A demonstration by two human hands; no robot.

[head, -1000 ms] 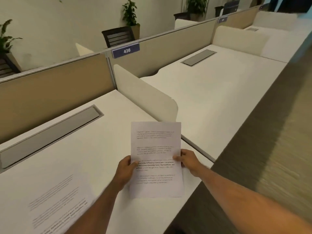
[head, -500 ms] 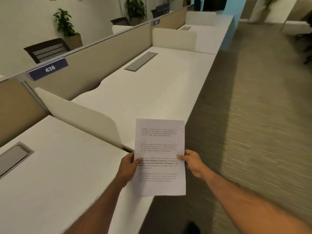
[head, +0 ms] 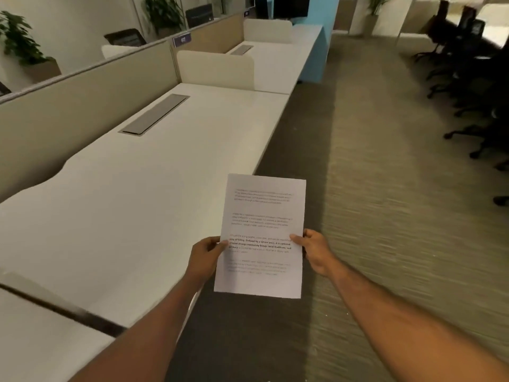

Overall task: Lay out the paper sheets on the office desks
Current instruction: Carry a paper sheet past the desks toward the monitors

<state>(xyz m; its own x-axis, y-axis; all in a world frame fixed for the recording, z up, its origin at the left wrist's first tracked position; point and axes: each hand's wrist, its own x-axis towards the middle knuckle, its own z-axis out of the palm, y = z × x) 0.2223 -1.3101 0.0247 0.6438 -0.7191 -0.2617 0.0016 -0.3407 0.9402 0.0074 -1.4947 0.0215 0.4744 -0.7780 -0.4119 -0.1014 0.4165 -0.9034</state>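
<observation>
The left hand (head: 205, 256) pinches the left edge of the paper sheets (head: 261, 216), thumb lying on the printed face and the other fingers hidden behind. The right hand (head: 314, 250) pinches the right edge the same way, thumb on top. The paper is held in the air, tilted up toward the camera, printed side up (whether it is one sheet or several cannot be told). It carries four blocks of text, one partly in bold.

The paper hangs just off the front edge of the white desk (head: 132, 202), over the carpet (head: 385, 188) rather than over the desktop. The left hand sits right at that front edge.

Set into the desk near its back edge is a grey cable flap (head: 155, 114), closed. Behind the desk runs a beige partition (head: 82, 100), with a small dark number plate (head: 182, 40) on top at the desk's far end. Its digits are too blurred to read. At that far end a cream divider screen (head: 214, 68) stands upright, and a second desk (head: 275, 62) lies beyond it.

Beyond the partition behind the desk a wooden planter (head: 41, 70) holds a leafy plant (head: 19, 37). Across the carpet from the desk's front, well apart, stand dark office chairs (head: 473, 78) — crowded together in shadow.
</observation>
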